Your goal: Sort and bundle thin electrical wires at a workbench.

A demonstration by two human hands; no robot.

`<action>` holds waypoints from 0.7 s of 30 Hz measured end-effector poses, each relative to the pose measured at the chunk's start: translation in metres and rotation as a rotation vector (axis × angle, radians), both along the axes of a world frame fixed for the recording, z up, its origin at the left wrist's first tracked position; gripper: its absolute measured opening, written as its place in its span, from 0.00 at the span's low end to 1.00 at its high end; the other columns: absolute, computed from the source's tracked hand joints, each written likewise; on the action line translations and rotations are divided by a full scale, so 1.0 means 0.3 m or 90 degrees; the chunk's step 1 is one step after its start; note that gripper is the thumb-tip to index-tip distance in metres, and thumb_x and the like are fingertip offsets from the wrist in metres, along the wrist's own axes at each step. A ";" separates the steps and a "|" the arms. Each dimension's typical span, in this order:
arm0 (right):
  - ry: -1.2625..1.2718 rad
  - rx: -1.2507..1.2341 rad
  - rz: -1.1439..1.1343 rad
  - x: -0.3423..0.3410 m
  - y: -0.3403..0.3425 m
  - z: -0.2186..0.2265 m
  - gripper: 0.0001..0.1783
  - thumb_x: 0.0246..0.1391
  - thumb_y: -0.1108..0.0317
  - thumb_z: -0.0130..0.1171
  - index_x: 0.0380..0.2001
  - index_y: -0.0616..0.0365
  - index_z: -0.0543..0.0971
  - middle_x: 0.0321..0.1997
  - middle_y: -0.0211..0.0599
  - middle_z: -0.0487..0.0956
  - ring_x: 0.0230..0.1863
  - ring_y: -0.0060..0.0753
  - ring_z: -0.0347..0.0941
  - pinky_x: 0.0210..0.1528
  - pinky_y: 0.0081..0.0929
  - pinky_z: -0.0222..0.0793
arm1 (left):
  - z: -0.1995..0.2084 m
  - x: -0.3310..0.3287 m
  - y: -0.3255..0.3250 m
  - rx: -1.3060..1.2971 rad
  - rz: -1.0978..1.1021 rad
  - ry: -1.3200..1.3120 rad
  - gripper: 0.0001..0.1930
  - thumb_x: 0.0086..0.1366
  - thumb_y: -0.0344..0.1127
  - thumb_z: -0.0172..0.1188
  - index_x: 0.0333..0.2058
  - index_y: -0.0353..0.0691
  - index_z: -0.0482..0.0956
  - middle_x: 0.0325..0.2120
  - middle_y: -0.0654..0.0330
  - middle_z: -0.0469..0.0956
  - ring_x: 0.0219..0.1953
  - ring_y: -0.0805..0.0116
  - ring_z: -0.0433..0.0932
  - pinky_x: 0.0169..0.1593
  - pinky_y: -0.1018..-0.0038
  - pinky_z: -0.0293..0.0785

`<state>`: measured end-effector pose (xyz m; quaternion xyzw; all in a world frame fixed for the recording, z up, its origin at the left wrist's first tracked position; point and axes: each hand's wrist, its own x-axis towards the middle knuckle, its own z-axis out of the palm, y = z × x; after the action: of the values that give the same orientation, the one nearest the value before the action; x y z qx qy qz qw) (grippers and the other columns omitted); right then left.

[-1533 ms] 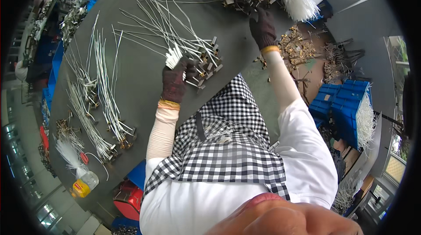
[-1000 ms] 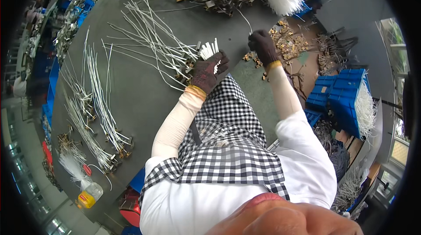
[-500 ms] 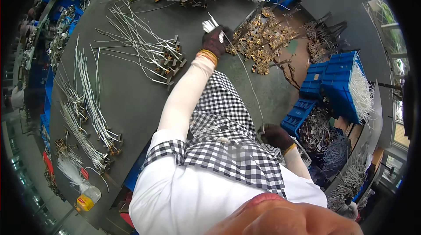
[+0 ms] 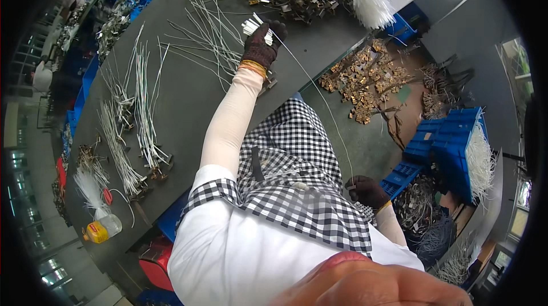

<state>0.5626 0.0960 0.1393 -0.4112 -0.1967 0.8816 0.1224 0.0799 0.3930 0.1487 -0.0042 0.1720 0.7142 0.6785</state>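
Observation:
My left hand (image 4: 261, 48), in a dark glove, is closed round a bunch of short white tubes (image 4: 253, 25) above the grey table. A long thin pale wire (image 4: 326, 106) runs from this hand down to my right hand (image 4: 367, 192). The gloved right hand is low beside my checked apron, its fingers closed at the wire's lower end. Under and beside my left hand lies a spread of wires (image 4: 208, 35) with small metal-ended parts, partly hidden by the hand.
More bundled wires (image 4: 145, 117) lie on the table's left, near a bottle with a yellow label (image 4: 103, 229). At the far side are a heap of dark metal parts (image 4: 314, 0) and white strands (image 4: 371, 0). Brass-coloured pieces (image 4: 365, 75) and blue crates (image 4: 451, 135) stand to the right.
My left hand has moved left with the tubes, now over the metal ends of the spread wires. The right hand stays low at the wire's end. The whole view has shifted.

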 end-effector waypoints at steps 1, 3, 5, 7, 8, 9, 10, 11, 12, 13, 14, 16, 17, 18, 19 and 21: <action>0.005 -0.013 -0.009 0.004 -0.002 0.001 0.16 0.55 0.66 0.60 0.43 0.65 0.78 0.30 0.34 0.77 0.30 0.26 0.71 0.35 0.25 0.66 | 0.006 -0.004 -0.006 0.003 0.001 -0.002 0.08 0.70 0.30 0.55 0.43 0.32 0.77 0.42 0.48 0.81 0.50 0.48 0.79 0.59 0.49 0.76; 0.007 -0.027 -0.021 0.009 -0.013 -0.002 0.17 0.55 0.66 0.60 0.44 0.66 0.78 0.30 0.35 0.77 0.29 0.27 0.71 0.34 0.25 0.66 | 0.010 -0.002 -0.013 -0.010 -0.009 0.004 0.08 0.70 0.30 0.55 0.43 0.32 0.77 0.42 0.48 0.81 0.50 0.49 0.79 0.58 0.49 0.76; -0.019 -0.015 -0.021 0.011 -0.025 -0.008 0.18 0.54 0.66 0.61 0.44 0.67 0.78 0.30 0.35 0.77 0.29 0.28 0.71 0.33 0.25 0.65 | 0.002 0.007 -0.019 -0.011 -0.016 0.017 0.09 0.70 0.30 0.55 0.44 0.32 0.77 0.42 0.48 0.81 0.50 0.50 0.79 0.58 0.50 0.76; -0.015 -0.023 -0.033 -0.005 -0.029 0.020 0.17 0.54 0.66 0.61 0.43 0.67 0.78 0.28 0.35 0.76 0.27 0.27 0.71 0.31 0.25 0.65 | 0.032 0.027 -0.046 -0.006 -0.023 0.030 0.09 0.70 0.30 0.55 0.44 0.32 0.77 0.42 0.48 0.81 0.50 0.51 0.79 0.58 0.51 0.76; -0.008 -0.033 -0.041 -0.019 -0.027 0.029 0.16 0.53 0.67 0.61 0.42 0.67 0.78 0.26 0.34 0.76 0.26 0.27 0.70 0.30 0.24 0.64 | 0.043 0.036 -0.066 -0.024 -0.037 0.061 0.09 0.70 0.30 0.55 0.45 0.33 0.77 0.43 0.48 0.81 0.50 0.51 0.79 0.58 0.52 0.77; -0.009 -0.032 -0.044 -0.032 -0.018 0.022 0.16 0.53 0.67 0.61 0.42 0.67 0.78 0.26 0.34 0.76 0.26 0.27 0.70 0.30 0.24 0.64 | 0.063 0.048 -0.089 -0.040 -0.052 0.091 0.09 0.70 0.31 0.55 0.45 0.33 0.77 0.43 0.49 0.81 0.50 0.52 0.79 0.58 0.53 0.77; 0.002 -0.010 -0.030 -0.049 0.002 0.006 0.14 0.53 0.67 0.60 0.40 0.67 0.77 0.24 0.34 0.74 0.23 0.26 0.68 0.27 0.24 0.64 | 0.068 0.050 -0.118 0.017 -0.109 0.126 0.10 0.69 0.28 0.56 0.46 0.33 0.77 0.43 0.50 0.81 0.50 0.56 0.80 0.57 0.59 0.78; 0.015 0.011 -0.016 -0.069 0.027 -0.008 0.13 0.53 0.67 0.59 0.37 0.66 0.77 0.22 0.35 0.73 0.19 0.26 0.66 0.24 0.24 0.63 | 0.065 0.066 -0.159 0.016 -0.110 0.124 0.10 0.69 0.28 0.56 0.46 0.33 0.77 0.43 0.50 0.81 0.50 0.56 0.80 0.57 0.59 0.78; 0.058 0.031 -0.051 -0.139 0.065 0.020 0.11 0.53 0.66 0.59 0.34 0.64 0.76 0.19 0.32 0.70 0.16 0.24 0.62 0.21 0.23 0.59 | 0.085 0.102 -0.214 0.121 -0.101 0.420 0.11 0.67 0.27 0.58 0.47 0.33 0.77 0.43 0.51 0.81 0.50 0.58 0.80 0.57 0.63 0.78; 0.055 0.076 -0.013 -0.237 0.133 0.098 0.12 0.54 0.63 0.59 0.34 0.62 0.77 0.18 0.30 0.70 0.15 0.24 0.62 0.20 0.23 0.57 | 0.097 0.129 -0.249 0.226 -0.083 0.714 0.13 0.66 0.25 0.59 0.49 0.34 0.76 0.44 0.53 0.81 0.50 0.60 0.80 0.57 0.66 0.78; -0.005 0.125 0.015 -0.275 0.184 0.053 0.12 0.55 0.62 0.58 0.35 0.61 0.77 0.18 0.29 0.70 0.17 0.22 0.62 0.21 0.22 0.57 | 0.026 0.148 -0.267 0.214 -0.151 0.497 0.17 0.63 0.24 0.62 0.51 0.34 0.75 0.45 0.55 0.82 0.50 0.65 0.81 0.55 0.71 0.78; 0.081 0.135 -0.097 -0.404 0.270 -0.016 0.13 0.59 0.63 0.59 0.43 0.60 0.79 0.24 0.26 0.73 0.22 0.17 0.65 0.25 0.18 0.60 | 0.147 0.231 -0.383 0.308 -0.064 1.012 0.11 0.73 0.31 0.51 0.49 0.36 0.77 0.43 0.54 0.82 0.48 0.62 0.81 0.53 0.68 0.80; 0.082 0.296 -0.053 -0.486 0.332 -0.015 0.13 0.61 0.64 0.58 0.45 0.60 0.78 0.29 0.26 0.75 0.27 0.19 0.69 0.29 0.19 0.64 | 0.181 0.247 -0.425 0.345 -0.027 1.250 0.11 0.71 0.28 0.52 0.49 0.37 0.77 0.42 0.56 0.82 0.47 0.63 0.82 0.52 0.70 0.80; 0.210 0.001 -0.233 -0.563 0.378 -0.003 0.11 0.61 0.68 0.58 0.45 0.59 0.78 0.34 0.28 0.77 0.33 0.22 0.71 0.34 0.21 0.68 | 0.170 0.256 -0.453 0.316 -0.083 1.167 0.11 0.70 0.26 0.53 0.49 0.38 0.77 0.40 0.58 0.83 0.46 0.64 0.82 0.51 0.71 0.80; 0.125 0.241 -0.197 -0.617 0.422 -0.062 0.11 0.60 0.69 0.59 0.45 0.57 0.78 0.37 0.30 0.78 0.35 0.23 0.72 0.37 0.21 0.70 | 0.159 0.271 -0.479 0.290 -0.142 1.080 0.12 0.68 0.24 0.54 0.48 0.38 0.78 0.39 0.60 0.83 0.44 0.66 0.82 0.50 0.72 0.80; 0.123 0.282 -0.201 -0.716 0.489 -0.043 0.11 0.57 0.74 0.61 0.44 0.58 0.79 0.41 0.32 0.79 0.39 0.25 0.75 0.40 0.21 0.73 | 0.159 0.257 -0.523 0.335 -0.143 1.262 0.25 0.56 0.19 0.58 0.52 0.46 0.78 0.40 0.52 0.82 0.47 0.54 0.81 0.50 0.66 0.77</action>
<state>0.3477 0.2428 0.1265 -0.3139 -0.3053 0.8225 0.3630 0.1570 0.2362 0.1963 0.7510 0.4919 0.3446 0.2745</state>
